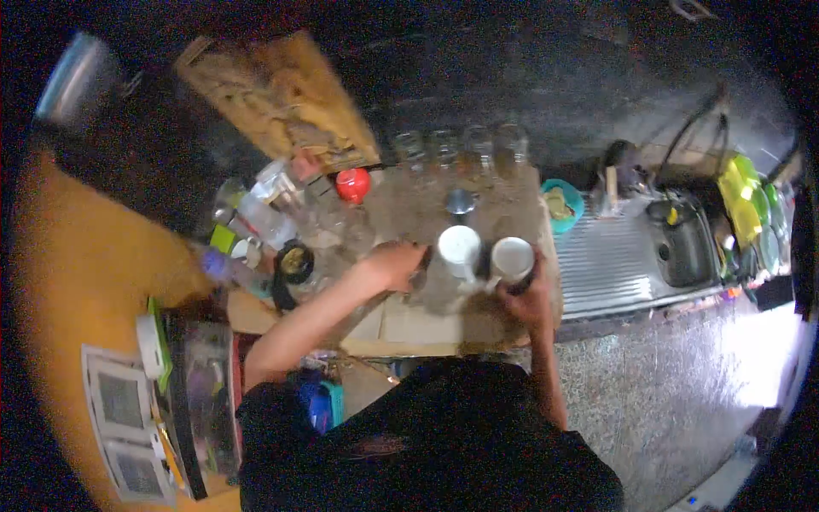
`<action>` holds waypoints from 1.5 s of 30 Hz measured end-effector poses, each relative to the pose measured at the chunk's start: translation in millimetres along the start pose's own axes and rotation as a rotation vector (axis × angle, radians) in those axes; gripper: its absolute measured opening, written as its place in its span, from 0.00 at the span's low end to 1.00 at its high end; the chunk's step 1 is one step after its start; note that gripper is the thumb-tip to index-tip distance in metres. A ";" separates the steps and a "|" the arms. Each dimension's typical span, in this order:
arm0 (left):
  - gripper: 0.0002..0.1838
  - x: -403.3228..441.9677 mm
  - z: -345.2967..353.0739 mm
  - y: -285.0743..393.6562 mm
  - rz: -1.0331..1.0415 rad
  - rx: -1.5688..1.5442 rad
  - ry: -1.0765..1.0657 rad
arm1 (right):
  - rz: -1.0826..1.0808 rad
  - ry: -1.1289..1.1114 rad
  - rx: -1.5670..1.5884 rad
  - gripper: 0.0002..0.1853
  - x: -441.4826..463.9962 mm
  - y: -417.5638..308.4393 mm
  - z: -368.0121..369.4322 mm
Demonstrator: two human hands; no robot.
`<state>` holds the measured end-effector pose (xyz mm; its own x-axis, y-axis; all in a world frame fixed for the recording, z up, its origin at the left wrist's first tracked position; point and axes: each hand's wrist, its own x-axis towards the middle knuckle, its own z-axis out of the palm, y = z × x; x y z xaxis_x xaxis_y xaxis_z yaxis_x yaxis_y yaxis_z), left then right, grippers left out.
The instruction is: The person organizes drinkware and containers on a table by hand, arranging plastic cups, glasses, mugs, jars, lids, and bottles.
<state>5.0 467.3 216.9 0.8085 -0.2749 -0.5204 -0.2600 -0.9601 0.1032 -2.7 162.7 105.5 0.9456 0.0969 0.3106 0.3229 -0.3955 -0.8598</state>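
Two white mugs stand side by side on the worn table (409,205). My right hand (527,294) is wrapped round the right mug (513,256), at its right side and lower edge. To the left of the other mug (459,246), my left hand (397,265) is over the tabletop with its fingers bent; something dark shows at the fingertips, too blurred to name. A small metal-coloured round item (461,201) lies just behind the mugs.
Several glass jars (479,147) line the table's back edge. A red round container (352,183) and cluttered bottles (269,213) stand left. On the right are a teal bowl (561,206), a steel sink (682,247) and a green-yellow rack (740,200).
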 end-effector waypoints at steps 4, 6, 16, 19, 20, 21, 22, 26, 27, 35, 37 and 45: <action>0.40 -16.1 11.2 7.6 -0.087 -0.057 0.148 | 0.045 -0.076 -0.037 0.49 8.7 -32.1 -7.5; 0.38 -27.3 15.4 18.0 -0.096 -0.039 0.265 | 0.110 -0.060 -0.049 0.49 6.7 -26.5 -3.4; 0.34 -116.9 -34.3 16.1 -0.112 -0.145 0.826 | 0.014 -0.067 -0.093 0.42 12.1 -35.9 -2.4; 0.31 -120.6 -66.2 -37.1 -0.281 -0.007 0.600 | 0.047 -0.062 -0.047 0.42 12.4 -57.3 -1.2; 0.31 -107.2 -70.7 -64.6 -0.309 -0.027 0.526 | 0.106 -0.059 -0.070 0.42 12.7 -63.7 -1.1; 0.35 -89.8 -69.7 -94.5 -0.302 0.027 0.500 | 0.163 -0.050 -0.092 0.41 13.3 -66.5 -2.6; 0.38 -75.4 -69.3 -117.1 -0.293 0.085 0.478 | 0.162 -0.043 -0.094 0.41 13.4 -59.9 -1.7; 0.47 -44.1 -79.7 -149.4 -0.322 0.036 0.164 | 0.142 -0.059 -0.065 0.43 15.3 -32.6 -2.1; 0.49 -22.9 -61.7 -173.3 -0.331 0.082 0.101 | 0.108 -0.056 -0.116 0.44 12.8 -6.7 3.8; 0.50 -10.3 -54.0 -186.1 -0.130 0.041 0.078 | 0.066 -0.072 -0.047 0.44 11.7 -26.9 -4.3; 0.49 -9.8 -59.1 -180.7 -0.121 0.068 0.097 | 0.055 -0.080 -0.046 0.44 13.6 -29.5 -5.7; 0.44 18.5 -90.6 -155.1 0.022 -0.026 0.223 | 0.145 -0.127 -0.024 0.46 12.6 -35.2 -5.6</action>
<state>108.1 606.5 268.1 0.9000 -0.2981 -0.3181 -0.2678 -0.9538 0.1362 -2.4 172.8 141.9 0.9800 0.1513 0.1294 0.1836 -0.4352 -0.8814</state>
